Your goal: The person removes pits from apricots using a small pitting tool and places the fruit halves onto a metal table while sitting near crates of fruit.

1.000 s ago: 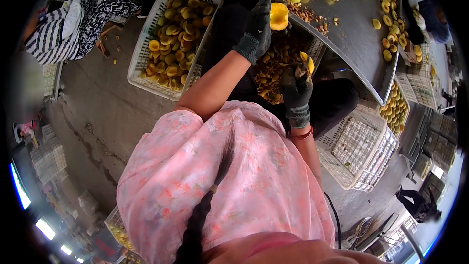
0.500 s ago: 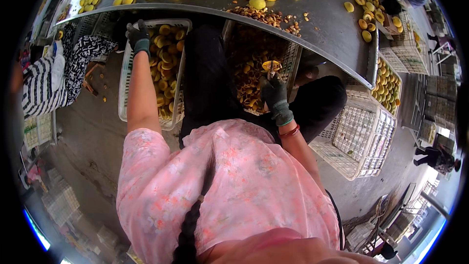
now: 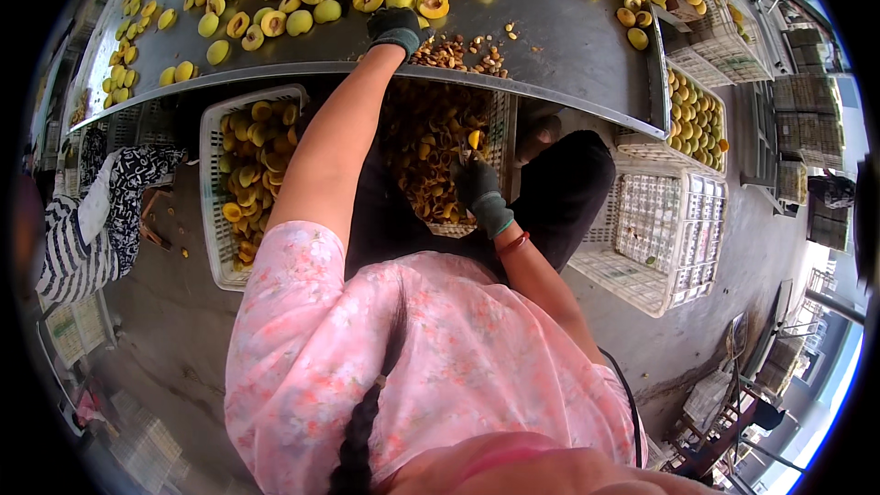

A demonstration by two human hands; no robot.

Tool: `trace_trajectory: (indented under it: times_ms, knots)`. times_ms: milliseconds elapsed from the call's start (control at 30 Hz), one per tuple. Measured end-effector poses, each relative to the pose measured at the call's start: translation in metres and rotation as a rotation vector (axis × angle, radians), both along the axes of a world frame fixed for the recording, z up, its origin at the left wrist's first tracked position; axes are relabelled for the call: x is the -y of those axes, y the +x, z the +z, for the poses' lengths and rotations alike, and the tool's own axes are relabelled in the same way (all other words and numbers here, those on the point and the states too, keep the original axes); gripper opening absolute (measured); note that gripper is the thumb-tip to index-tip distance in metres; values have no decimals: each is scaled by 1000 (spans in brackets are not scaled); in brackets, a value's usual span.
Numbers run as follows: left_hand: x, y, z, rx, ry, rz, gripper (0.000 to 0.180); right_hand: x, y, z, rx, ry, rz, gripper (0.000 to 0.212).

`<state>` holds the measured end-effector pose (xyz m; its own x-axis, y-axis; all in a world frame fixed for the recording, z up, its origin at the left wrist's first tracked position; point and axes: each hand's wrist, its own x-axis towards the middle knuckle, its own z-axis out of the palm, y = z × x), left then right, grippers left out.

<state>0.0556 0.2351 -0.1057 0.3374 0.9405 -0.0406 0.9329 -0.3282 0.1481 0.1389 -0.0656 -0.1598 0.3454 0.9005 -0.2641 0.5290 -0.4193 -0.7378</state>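
My left hand (image 3: pixel 396 29), in a dark grey glove, reaches over the metal table's front edge to the halved yellow stone fruit (image 3: pixel 433 4). Its back faces up and its fingers are hard to make out against the fruit, so I cannot tell whether it grips a piece. My right hand (image 3: pixel 478 191), gloved alike, is closed around a slim hand tool, mostly hidden by the fingers. A small yellow fruit piece (image 3: pixel 474 139) shows at the tool's tip. Beneath lies a crate of hollowed fruit scraps (image 3: pixel 422 142), between my knees.
Loose pits (image 3: pixel 458 53) lie along the edge of the metal table (image 3: pixel 559 64). A white crate (image 3: pixel 211 192) of fruit halves stands at my left. To the right are a white crate (image 3: pixel 678 247) on its side and a crate of whole fruit (image 3: pixel 695 119). Someone in striped clothing (image 3: pixel 69 252) sits far left.
My left hand has moved from above the left crate up and right onto the table. The fruit half on the right hand's tool is gone; a smaller yellow piece shows there.
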Motion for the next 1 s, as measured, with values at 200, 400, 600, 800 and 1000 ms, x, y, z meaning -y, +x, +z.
trace_trajectory:
  times_ms: [200,400,600,800,1000]
  knots:
    - [-4,-18,-7,118,56,11,58,15,-7,10,-115,110,-13,24]
    - [36,-49,48,1088,-275,-49,46,8,-2,35,-138,293,-59,20]
    - [103,-72,50,1702,-685,-281,36,-8,-13,118,-174,507,88,12]
    - [186,-61,111,1744,-795,3,51,-13,-15,164,-37,661,220,13]
    - [220,-49,117,1528,-285,-232,37,-4,-15,170,32,665,242,12]
